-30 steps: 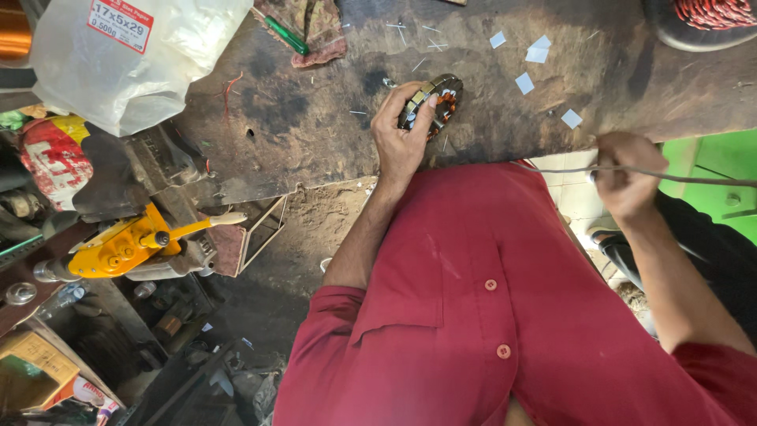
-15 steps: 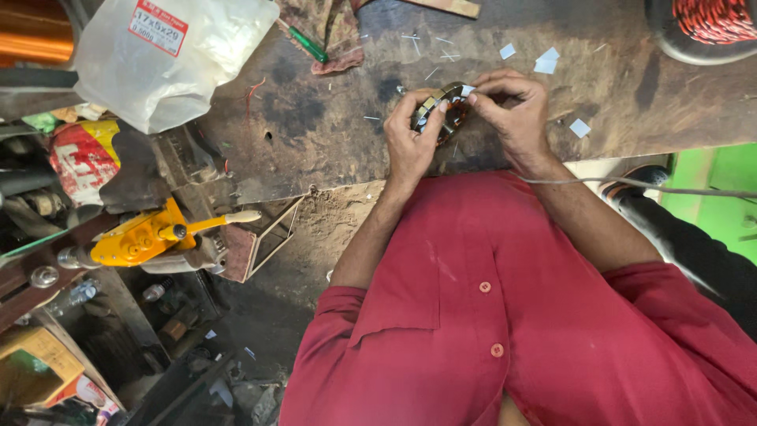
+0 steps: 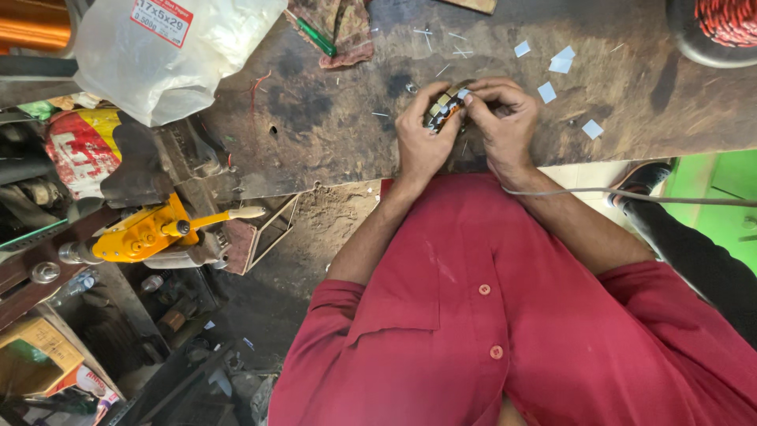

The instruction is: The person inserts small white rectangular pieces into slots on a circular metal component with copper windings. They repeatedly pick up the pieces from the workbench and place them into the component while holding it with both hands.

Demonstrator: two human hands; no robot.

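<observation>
1. The small round wound part (image 3: pixel 443 109), with metal and copper-coloured bits showing, is held over the dark, stained counter (image 3: pixel 315 118), near its front edge and just above the person's red shirt (image 3: pixel 489 315).
2. The left hand (image 3: pixel 420 134) cups the part from the side nearer the clear plastic bag (image 3: pixel 169 51); its fingers (image 3: pixel 422 99) are curled and pressed against the part's rim, gripping it.
3. The right hand (image 3: pixel 505 118) closes on the part from the far side; its fingers (image 3: pixel 485 96) are pinched together on something small and pale at the part's top edge. What that is I cannot tell, as the hands cover most of it.
4. Handling, as a judgement: the part looks stiff and fairly heavy for its size, a metal core that will not bend. The windings, if that is what the copper colour shows, would be the delicate part, easily nicked or dragged loose.
5. The outer rim looks like the safe place to hold, where the left hand already grips, which leaves the face free for fine work.
6. Beside the part on the counter lie small pale paper squares (image 3: pixel 561 61); a green-handled tool (image 3: pixel 317 37) lies farther off, towards the bag.
7. A thin grey cable (image 3: pixel 631 195) runs away from the right wrist, off the counter's edge.
</observation>
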